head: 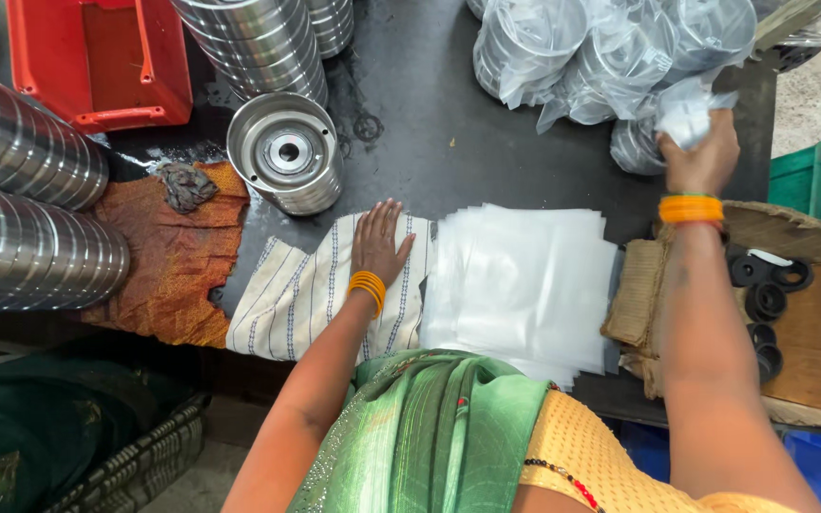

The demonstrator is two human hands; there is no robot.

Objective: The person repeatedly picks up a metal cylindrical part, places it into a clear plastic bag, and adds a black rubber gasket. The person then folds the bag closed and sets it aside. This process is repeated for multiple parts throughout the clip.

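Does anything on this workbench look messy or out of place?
A crumpled grey rag lies bunched on the orange cloth, and the cardboard box of black rings has frayed, torn edges. Otherwise nothing looks spilled.

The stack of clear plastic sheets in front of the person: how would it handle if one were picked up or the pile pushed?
The stack of clear plastic sheets looks thin and glossy, so one sheet would probably flop and weigh little. The edges are already fanned unevenly, so a push would likely slide the top layers. The left hand rests on the striped cloth beside it, not pinning it.
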